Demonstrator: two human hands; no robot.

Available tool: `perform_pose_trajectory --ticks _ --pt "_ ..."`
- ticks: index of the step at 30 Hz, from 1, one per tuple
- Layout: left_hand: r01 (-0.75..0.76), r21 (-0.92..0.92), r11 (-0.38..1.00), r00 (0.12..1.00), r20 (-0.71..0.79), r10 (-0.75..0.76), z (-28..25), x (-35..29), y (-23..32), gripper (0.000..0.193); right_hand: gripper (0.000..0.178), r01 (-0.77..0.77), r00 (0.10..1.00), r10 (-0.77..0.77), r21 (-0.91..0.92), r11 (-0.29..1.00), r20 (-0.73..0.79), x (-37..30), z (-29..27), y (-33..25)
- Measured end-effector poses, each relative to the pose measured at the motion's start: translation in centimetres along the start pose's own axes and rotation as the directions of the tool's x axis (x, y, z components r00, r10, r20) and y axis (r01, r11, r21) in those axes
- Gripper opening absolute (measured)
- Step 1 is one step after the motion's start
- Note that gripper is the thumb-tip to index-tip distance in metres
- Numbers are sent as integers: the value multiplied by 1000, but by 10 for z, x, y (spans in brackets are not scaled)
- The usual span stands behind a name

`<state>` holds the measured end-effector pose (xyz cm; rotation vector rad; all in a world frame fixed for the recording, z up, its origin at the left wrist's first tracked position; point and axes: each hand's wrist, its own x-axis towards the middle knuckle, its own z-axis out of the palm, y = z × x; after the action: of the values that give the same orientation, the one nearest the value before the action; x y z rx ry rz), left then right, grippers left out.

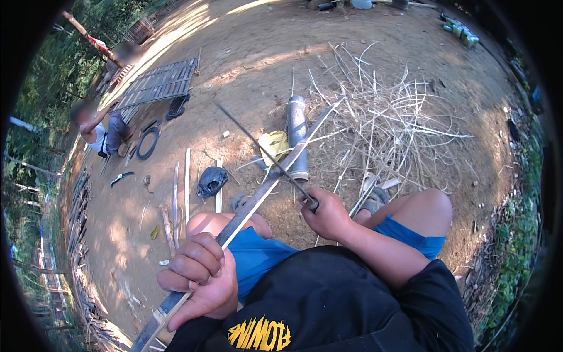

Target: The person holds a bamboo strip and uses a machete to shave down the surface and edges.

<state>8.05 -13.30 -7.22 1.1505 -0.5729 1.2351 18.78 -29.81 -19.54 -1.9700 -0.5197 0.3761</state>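
Open ground (pixel 249 79) lies beyond the blade (pixel 255 143), but tangled strips (pixel 399 120) obstruct the right.

Knife handle (pixel 314 205) mostly hidden in right hand (pixel 328 216), bamboo strip (pixel 249 213) cut off at lower edge.

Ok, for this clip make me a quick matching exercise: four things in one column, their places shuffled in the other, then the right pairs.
Things
1. long-bladed knife
2. long bamboo strip
3. black plastic bag
4. tangle of thin pale strips

Places
A. lying to the right of the thick bamboo tube
B. gripped in the left hand
C. lying to the left of the thick bamboo tube
D. gripped in the right hand

Pairs: 1-D, 2-B, 3-C, 4-A
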Motion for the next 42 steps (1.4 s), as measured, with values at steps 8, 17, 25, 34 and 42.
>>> perform_pose_trajectory --ticks 8,17,25,34,42 --pt "-33 50 998 997 -75 37 4 -8 -1 63 20 180 976 -171 -58 982 133 -11 3 -10" --pt "-12 43 999 999 -53 14 -2 -8 1 64 20 -80 996 77 -69 994 -45 18 -7 37" --pt "17 50 999 993 -116 -11 2 -3 0 64 16 -142 988 144 30 989 -49 27 0 52" --pt "30 29 999 989 -143 -25 1 -2 2 64 17 -82 992 74 -70 994 -103 27 4 65" --pt "24 23 999 989 -149 -20 -4 -1 -2 65 15 100 995 -100 -213 972 11 24 1 45"
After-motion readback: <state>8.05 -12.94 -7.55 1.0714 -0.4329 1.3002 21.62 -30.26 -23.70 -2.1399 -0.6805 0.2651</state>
